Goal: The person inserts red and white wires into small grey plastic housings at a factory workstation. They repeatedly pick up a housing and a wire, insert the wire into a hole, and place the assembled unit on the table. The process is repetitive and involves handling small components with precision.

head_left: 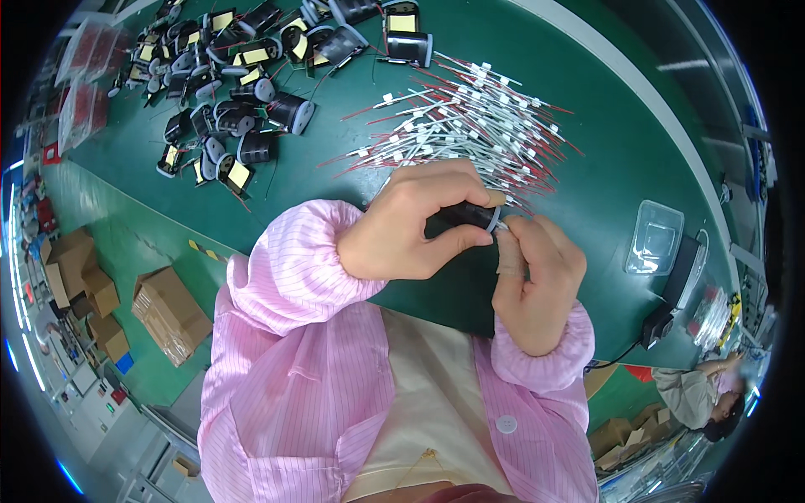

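Note:
My left hand [411, 222] is closed around a black coil bobbin [468, 215] with a white end flange, held just above the near edge of the green table [587, 159]. My right hand [532, 268] pinches at the bobbin's white end with its fingertips; one finger wears a tan bandage. Just beyond my hands lies a pile of red wires with white sleeves and tags [470, 126]. A heap of black bobbins with yellow tape patches [243, 75] lies at the far left of the table.
A clear plastic box [654, 237] sits on a black device at the table's right, with a cable running down. Cardboard boxes [168, 314] stand on the floor at left. Another person [704, 394] sits at lower right.

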`<move>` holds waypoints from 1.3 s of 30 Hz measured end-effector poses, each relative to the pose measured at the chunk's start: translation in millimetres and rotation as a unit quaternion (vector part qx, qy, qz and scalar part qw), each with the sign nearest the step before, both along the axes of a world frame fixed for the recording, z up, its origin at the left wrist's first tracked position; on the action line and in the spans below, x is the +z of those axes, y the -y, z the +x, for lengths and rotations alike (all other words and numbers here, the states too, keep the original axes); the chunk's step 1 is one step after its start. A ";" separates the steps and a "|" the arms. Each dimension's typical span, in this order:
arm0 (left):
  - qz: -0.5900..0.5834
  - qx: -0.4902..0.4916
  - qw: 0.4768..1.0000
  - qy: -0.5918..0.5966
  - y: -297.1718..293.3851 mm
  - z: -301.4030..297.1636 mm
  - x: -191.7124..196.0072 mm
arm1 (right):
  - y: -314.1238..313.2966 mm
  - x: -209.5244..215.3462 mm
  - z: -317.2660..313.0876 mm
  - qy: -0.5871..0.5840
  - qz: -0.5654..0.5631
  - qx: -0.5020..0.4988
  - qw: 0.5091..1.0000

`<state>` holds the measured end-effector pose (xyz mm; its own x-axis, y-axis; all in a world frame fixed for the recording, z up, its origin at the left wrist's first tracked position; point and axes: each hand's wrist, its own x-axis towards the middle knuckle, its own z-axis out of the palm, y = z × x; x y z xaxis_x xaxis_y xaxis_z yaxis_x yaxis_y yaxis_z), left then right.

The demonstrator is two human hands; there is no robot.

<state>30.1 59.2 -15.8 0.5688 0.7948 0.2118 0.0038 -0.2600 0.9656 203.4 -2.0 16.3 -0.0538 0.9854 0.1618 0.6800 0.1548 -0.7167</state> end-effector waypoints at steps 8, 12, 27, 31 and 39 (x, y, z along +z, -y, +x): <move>0.116 0.079 0.989 -0.057 -11.6 -10.6 9.1 | -9.9 -8.3 12.6 -0.195 -0.151 -0.039 0.968; 0.299 0.234 0.851 -0.363 -22.8 -45.2 26.1 | -26.0 -13.8 58.5 -0.357 -0.229 -0.122 0.897; 0.249 0.191 0.817 -0.483 -27.7 -101.2 4.6 | -39.8 -21.2 23.9 0.069 0.006 0.150 0.986; 0.199 0.190 0.816 -0.509 -31.9 -100.2 9.8 | -33.3 -37.9 11.3 0.209 0.056 0.119 0.969; 0.304 0.210 0.854 -0.366 -28.9 -87.2 28.6 | -27.6 -10.5 18.9 0.043 0.084 0.065 0.993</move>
<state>-57.1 88.1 12.8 0.4174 0.8311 0.3674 0.7654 -0.5395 0.3508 222.3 25.6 5.8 -0.2003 0.9284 0.3129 0.7036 0.3585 -0.6135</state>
